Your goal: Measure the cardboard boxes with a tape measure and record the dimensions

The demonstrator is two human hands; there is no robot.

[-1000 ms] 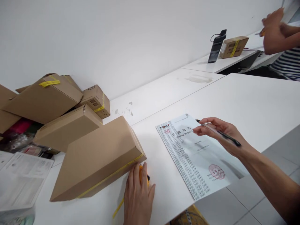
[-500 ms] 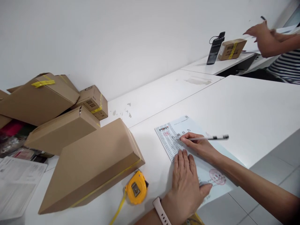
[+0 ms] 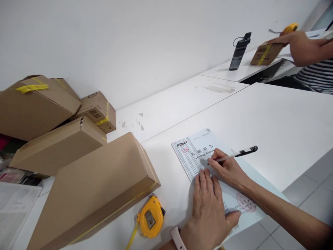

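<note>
A light blue printed report, headed "Testing Report" with a red stamp low on it, lies on the white table. My right hand pinches a clear pen with a black cap end, its tip at the page below the title. Flat on the report rests my left hand, fingers stretched out and thumb apart, a pale band on its wrist. Left of that hand is a yellow tape measure with some blade pulled out. Beside it lies a large closed cardboard box.
More cardboard boxes are piled at the left against the wall, with printed sheets in front. At the far right stands a dark water bottle. A co-worker's hand is on a small taped box, near another yellow tape measure.
My right hand has moved right and down the page with the pen, uncovering the title. The co-worker's hand has come down onto the small box, which has shifted right and tilted.
</note>
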